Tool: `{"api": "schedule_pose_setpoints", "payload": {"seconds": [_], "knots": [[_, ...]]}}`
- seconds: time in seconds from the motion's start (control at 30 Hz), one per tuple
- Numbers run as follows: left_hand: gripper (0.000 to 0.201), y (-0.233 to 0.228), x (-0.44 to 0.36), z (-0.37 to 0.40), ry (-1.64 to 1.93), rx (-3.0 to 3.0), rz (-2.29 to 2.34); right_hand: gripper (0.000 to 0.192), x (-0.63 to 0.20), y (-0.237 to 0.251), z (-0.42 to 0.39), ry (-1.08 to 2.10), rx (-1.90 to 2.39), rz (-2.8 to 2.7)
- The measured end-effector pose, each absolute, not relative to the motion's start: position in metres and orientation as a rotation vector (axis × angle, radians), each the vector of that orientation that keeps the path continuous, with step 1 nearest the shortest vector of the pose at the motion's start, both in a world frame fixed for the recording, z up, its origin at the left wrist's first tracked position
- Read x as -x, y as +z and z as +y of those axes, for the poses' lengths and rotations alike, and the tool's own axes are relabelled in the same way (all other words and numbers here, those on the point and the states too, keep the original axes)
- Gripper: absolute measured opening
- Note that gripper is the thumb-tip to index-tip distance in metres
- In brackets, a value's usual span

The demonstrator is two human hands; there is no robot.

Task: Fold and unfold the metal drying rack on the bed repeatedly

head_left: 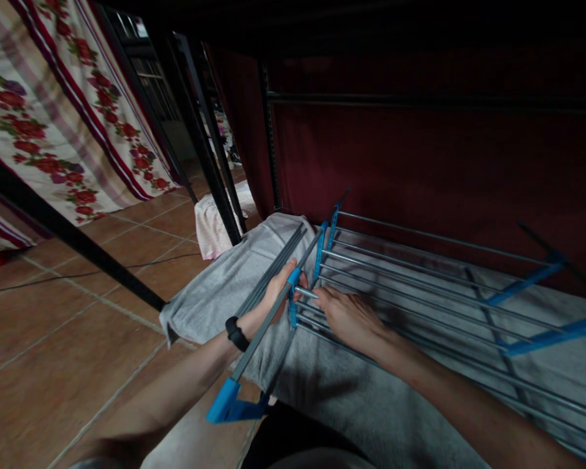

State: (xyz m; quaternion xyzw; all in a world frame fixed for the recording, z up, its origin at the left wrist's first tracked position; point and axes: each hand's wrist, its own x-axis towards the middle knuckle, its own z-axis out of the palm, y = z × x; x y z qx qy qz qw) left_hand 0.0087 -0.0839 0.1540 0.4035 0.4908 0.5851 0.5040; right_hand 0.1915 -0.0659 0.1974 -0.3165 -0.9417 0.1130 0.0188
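Gripping the grey side rail (pixel 268 318) of the drying rack (pixel 420 286), the left hand (pixel 280 286) has its fingers curled shut around the tube just beside a blue plastic joint (pixel 293 296). The right hand (pixel 349 316) lies flat and open on the thin steel rods (pixel 395 260), palm down, closing on nothing. The rack lies flat on a grey towel (pixel 332 391) spread over the floor (pixel 78 339), its near corner with a blue foot (pixel 224 404) reaching past the towel's edge toward the person.

From where I stand, the hinge is the worry: fingers sit close to that blue joint, and if the wing folds suddenly they could be pinched. The rods look smooth and slippery, so the flat hand could slide. The blue foot might scrape the glazed terracotta tiles.

Materials: the metal tubes are round and dull grey, the connectors are hard bright plastic, and the towel is soft and nubbly. A black band (pixel 236 333) wraps the left wrist. A floral cloth (pixel 53 104) hangs well apart, at the far left.
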Motion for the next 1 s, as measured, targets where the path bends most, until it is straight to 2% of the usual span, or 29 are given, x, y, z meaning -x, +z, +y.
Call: {"api": "schedule_pose_setpoints", "payload": {"seconds": [0.47,1.0], "knots": [[0.056,0.155,-0.016,-0.087,1.447,-0.933,1.181,0.034,-0.194,0.199,-0.066,0.356,0.961,-2.919],[0.053,0.155,-0.025,-0.087,1.488,-0.877,1.211,0.027,-0.196,0.200,-0.063,0.513,0.973,-2.868]]}}
